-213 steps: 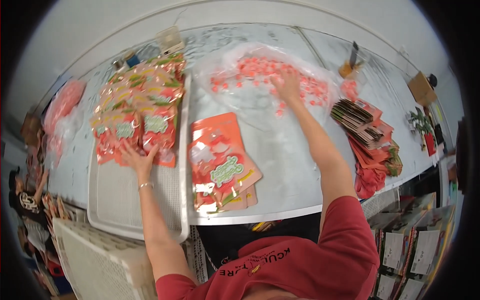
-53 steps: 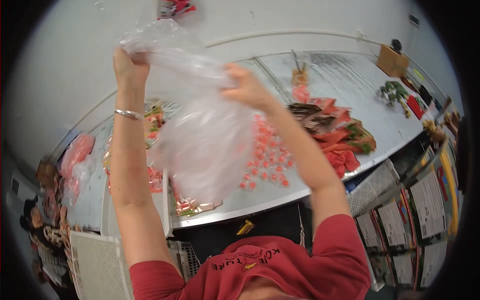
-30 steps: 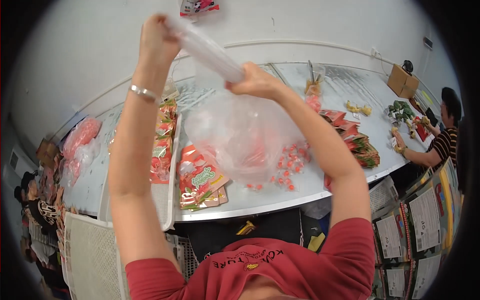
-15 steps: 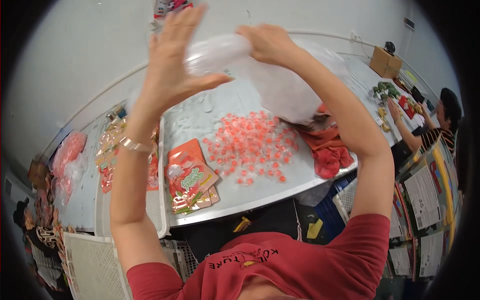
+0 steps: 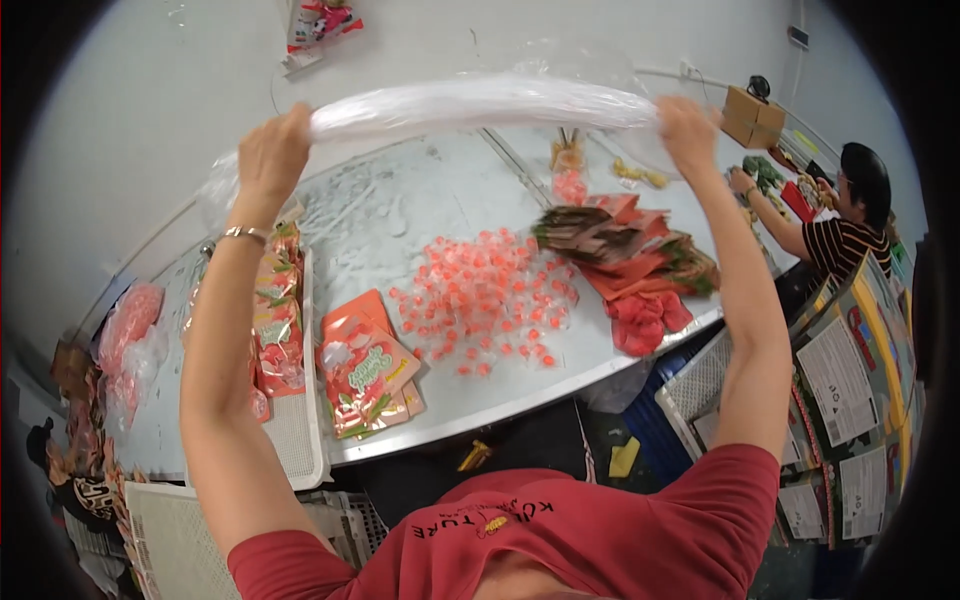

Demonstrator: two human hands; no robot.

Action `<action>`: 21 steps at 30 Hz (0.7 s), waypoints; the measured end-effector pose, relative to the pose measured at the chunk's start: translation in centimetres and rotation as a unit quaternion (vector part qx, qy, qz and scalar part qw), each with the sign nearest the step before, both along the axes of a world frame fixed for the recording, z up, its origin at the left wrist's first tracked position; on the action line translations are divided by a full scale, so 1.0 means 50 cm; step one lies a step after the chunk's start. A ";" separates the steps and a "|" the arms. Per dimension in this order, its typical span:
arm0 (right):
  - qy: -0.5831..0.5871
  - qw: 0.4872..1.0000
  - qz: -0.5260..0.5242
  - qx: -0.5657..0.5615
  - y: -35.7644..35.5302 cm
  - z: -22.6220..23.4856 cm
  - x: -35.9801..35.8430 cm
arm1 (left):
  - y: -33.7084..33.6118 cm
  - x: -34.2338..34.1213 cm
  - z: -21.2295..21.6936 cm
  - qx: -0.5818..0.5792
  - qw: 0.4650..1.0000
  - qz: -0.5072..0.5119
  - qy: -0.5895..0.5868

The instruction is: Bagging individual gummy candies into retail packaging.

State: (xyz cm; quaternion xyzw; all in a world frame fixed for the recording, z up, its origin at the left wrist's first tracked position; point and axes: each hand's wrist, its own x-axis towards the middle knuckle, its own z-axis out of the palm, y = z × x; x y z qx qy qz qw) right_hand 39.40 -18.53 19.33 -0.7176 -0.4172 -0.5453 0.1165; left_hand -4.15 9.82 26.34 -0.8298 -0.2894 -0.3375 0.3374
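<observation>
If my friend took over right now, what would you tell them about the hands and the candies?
Left hand and right hand each grip one end of a clear plastic bag, stretched out and held up above the table.
The bag looks empty; the candies lie in a loose pile on the table.
Orange pouches sit left of the pile, more on the tray.
No candies look packed into pouches yet.

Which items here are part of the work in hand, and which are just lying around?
In hand: left hand, right hand, clear plastic bag, loose pink wrapped candies.
Lying about: orange pouches, white tray, cardboard box.
</observation>
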 end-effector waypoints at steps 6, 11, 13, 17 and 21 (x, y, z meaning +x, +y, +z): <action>0.269 0.938 -0.020 -0.219 -0.160 0.071 -0.068 | 0.010 -0.057 0.015 0.114 0.993 -0.029 -0.019; 0.406 0.745 0.514 -0.131 -0.057 0.243 -0.249 | -0.056 -0.004 0.073 0.281 0.944 -0.176 0.002; 0.344 0.716 0.593 -0.135 0.064 0.272 -0.310 | -0.127 0.062 0.104 0.293 0.928 -0.229 -0.005; 0.577 0.166 0.736 -0.311 0.232 0.125 -0.487 | -0.172 0.054 0.169 0.380 0.891 -0.248 0.031; 0.691 0.253 0.602 -0.309 0.091 0.077 -0.552 | -0.110 0.047 0.157 0.363 0.888 -0.272 0.075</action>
